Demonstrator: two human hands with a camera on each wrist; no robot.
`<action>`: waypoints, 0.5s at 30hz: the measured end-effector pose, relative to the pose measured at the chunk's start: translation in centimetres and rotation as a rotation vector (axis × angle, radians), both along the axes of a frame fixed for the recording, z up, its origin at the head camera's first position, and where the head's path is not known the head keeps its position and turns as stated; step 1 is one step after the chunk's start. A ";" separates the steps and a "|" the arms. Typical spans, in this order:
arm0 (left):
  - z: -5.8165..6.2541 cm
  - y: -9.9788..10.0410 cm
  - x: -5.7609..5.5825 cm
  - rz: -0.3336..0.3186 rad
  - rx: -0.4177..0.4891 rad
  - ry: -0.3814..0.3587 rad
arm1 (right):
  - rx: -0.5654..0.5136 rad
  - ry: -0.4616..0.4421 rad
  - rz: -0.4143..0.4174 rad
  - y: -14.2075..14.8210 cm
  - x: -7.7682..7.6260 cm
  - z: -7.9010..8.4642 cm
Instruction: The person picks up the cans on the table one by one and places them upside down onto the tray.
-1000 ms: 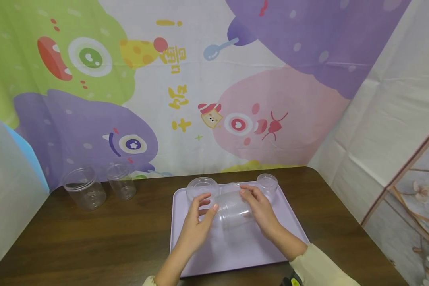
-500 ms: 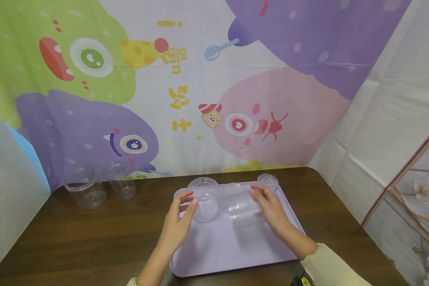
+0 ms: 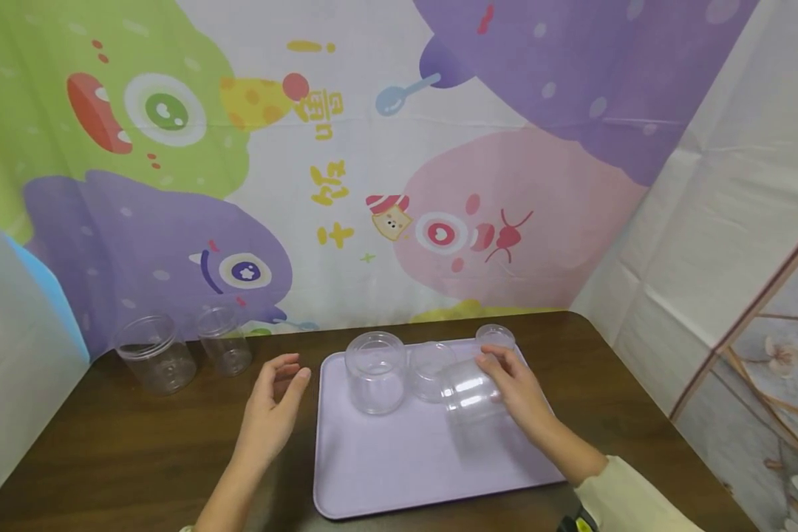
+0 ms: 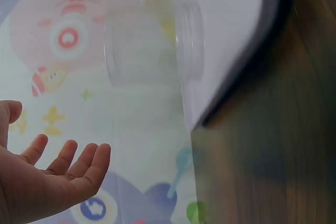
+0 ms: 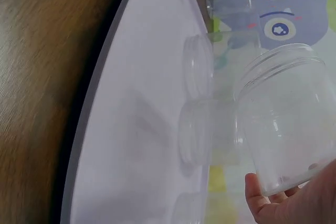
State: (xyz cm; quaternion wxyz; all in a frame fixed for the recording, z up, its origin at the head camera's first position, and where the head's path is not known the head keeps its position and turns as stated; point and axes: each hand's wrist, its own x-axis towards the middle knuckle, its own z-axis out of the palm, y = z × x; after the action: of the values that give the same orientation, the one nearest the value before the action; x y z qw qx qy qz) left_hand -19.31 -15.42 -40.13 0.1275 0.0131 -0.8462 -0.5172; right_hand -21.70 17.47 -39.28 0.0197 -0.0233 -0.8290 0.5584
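Observation:
My right hand [image 3: 515, 384] grips a clear plastic jar [image 3: 471, 391] by its base end, over the right part of the lilac tray [image 3: 399, 473]. The jar lies tilted on its side, its ridged mouth pointing left; the right wrist view shows fingers [image 5: 254, 192] under the base. My left hand [image 3: 273, 406] hovers over the table, left of the tray, holding nothing. Its fingers are loosely bent in the left wrist view. Along the tray's back stand a wide clear jar [image 3: 375, 384], a narrower jar [image 3: 428, 373] and a small one [image 3: 495, 337], partly hidden by my right hand.
Two more clear jars, a wide one [image 3: 156, 358] and a slimmer one [image 3: 224, 346], stand at the back left of the dark wood table [image 3: 140, 451]. A cartoon-print cloth [image 3: 346, 281] hangs behind the table, and a pale cloth [image 3: 698, 244] on the right.
My left hand has come away from the held jar and moved left, off the tray area. My right hand has carried the jar a little to the right, uncovering the jars behind.

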 end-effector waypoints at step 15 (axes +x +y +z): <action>0.2 -5.0 -0.6 0.073 -0.086 -0.032 | 0.125 0.005 -0.035 2.0 0.2 -0.5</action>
State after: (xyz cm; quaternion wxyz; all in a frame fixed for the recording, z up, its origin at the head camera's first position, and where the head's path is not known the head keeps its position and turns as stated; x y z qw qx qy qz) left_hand -19.93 -20.41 -39.93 0.1332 0.0470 -0.8685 -0.4752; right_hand -21.45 19.49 -39.79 0.0327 -0.0351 -0.8618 0.5050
